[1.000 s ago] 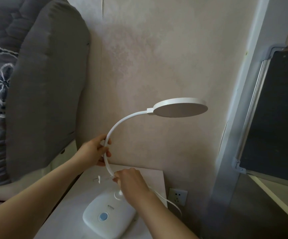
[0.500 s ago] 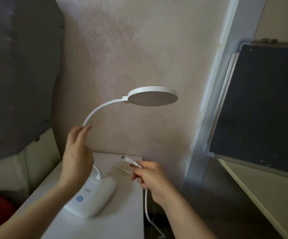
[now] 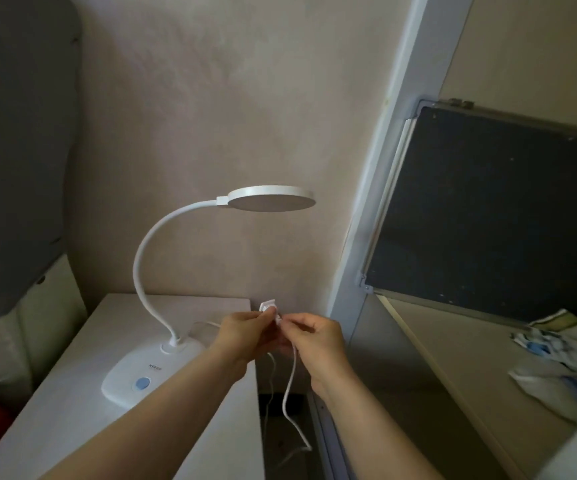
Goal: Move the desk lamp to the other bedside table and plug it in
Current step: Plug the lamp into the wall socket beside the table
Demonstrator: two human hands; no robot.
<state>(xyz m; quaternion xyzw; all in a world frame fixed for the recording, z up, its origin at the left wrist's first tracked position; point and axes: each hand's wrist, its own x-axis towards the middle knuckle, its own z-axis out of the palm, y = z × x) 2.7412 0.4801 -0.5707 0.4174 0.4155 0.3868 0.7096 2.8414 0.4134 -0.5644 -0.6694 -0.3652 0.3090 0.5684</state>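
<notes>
The white desk lamp [image 3: 148, 374] stands on the white bedside table [image 3: 83, 420], its gooseneck curving up to a round head [image 3: 271, 198]. Just past the table's right edge, my left hand [image 3: 242, 336] and my right hand [image 3: 314, 344] meet on the lamp's plug [image 3: 277, 318]. Both pinch it in front of a white wall socket [image 3: 268, 304], which is mostly hidden by the fingers. The white cord [image 3: 289, 393] hangs from my hands down into the gap beside the table.
A grey padded headboard [image 3: 20, 150] rises at the left. A grey door frame [image 3: 377, 202] runs along the right of the wall. Beyond it are a dark framed board [image 3: 488, 216] and a blue-and-white cloth [image 3: 564, 362] on a ledge.
My left hand has let go of the lamp's neck and come across to the plug. My right hand has carried the plug to the wall socket. The view has tilted down.
</notes>
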